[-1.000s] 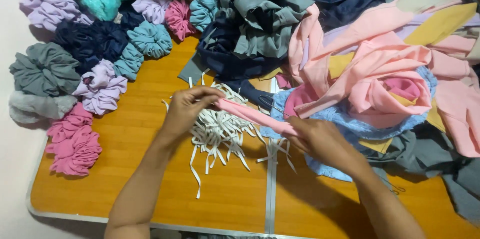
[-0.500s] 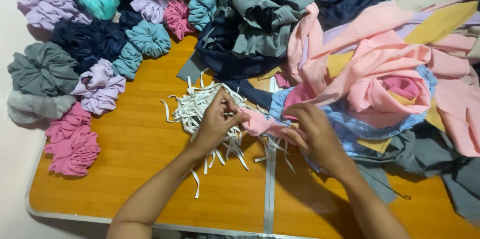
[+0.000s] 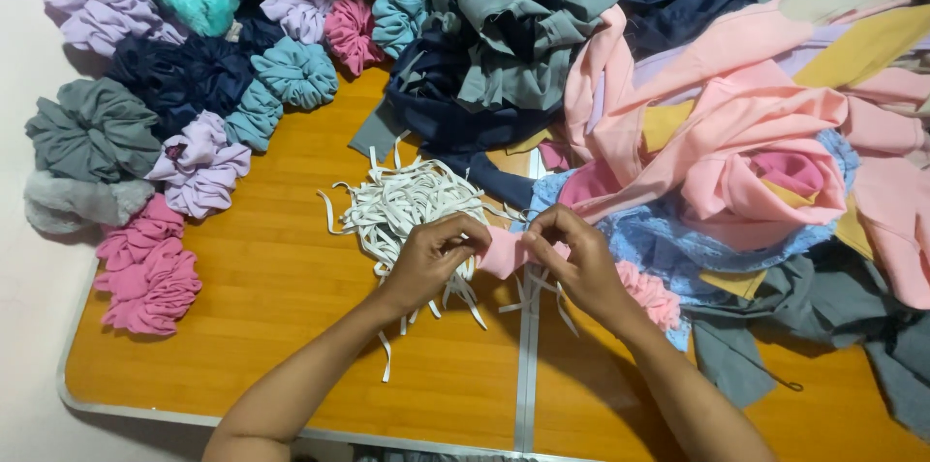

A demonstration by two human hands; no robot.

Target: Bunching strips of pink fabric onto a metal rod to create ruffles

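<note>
Near the desk's middle seam, left hand and right hand pinch a gathered pink fabric strip between fingertips. Loose grip could let the gathers slip undone. White elastic strips lie tangled underneath; finished scrunchies crowd the left edge, fabric scraps the right.

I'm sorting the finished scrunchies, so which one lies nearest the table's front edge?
The pink scrunchie at the table's front-left corner; the other scrunchies lie farther back, toward the fabric pile.
</note>
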